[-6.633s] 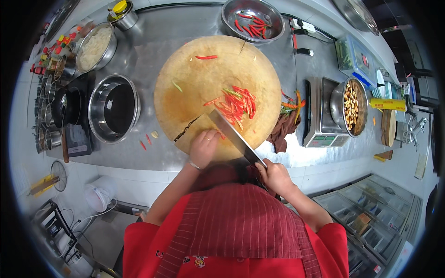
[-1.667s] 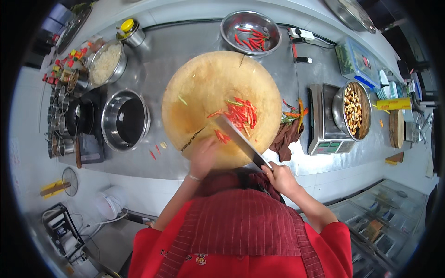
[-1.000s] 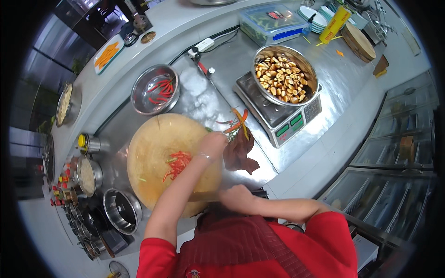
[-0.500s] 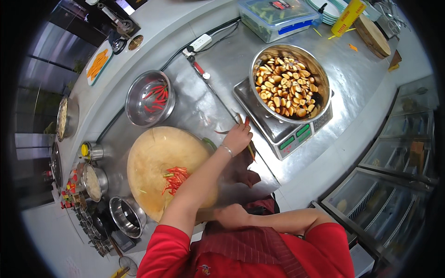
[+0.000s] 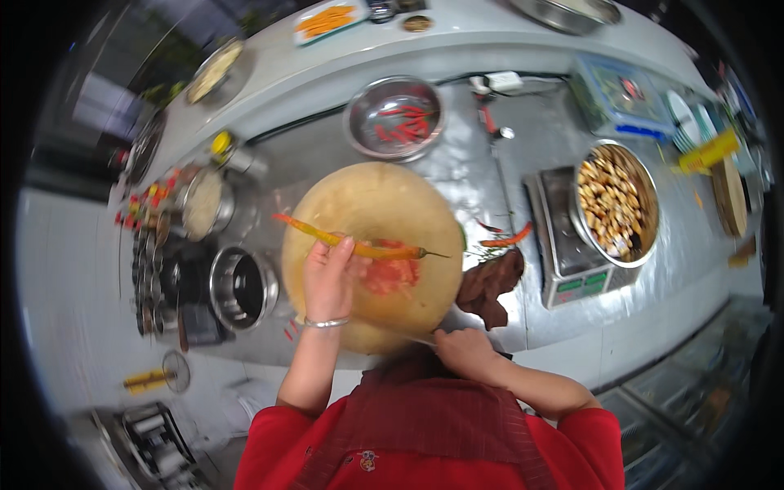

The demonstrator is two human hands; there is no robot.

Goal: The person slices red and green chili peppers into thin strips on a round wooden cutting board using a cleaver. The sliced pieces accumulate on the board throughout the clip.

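Over the round wooden chopping block (image 5: 351, 192), my left hand (image 5: 328, 286) pinches a long yellow-orange chili pepper (image 5: 380, 251) with a dark stem. The pepper lies crosswise, its stem pointing right. Below it on the block is a blurred pile of cut red chili (image 5: 390, 279). At the block's near edge, my right hand (image 5: 465, 353) is closed around a knife (image 5: 400, 331); the thin blade reaches left and is smeared by motion. Right of the block lie an orange-red chili (image 5: 510, 238) and a crumpled brown cloth (image 5: 492, 290).
Behind the block stands a metal bowl of red chilies (image 5: 433, 143). To the right, a scale (image 5: 563, 237) bears a pot of sliced brown pieces (image 5: 653, 204). An empty-looking steel bowl (image 5: 265, 286) sits left. A lidded plastic box (image 5: 621, 98) stands at the back right.
My left hand has come from beside the scale to above the block, bringing the chili pepper. My right hand stays at the near edge with the knife. The whole view has shifted.
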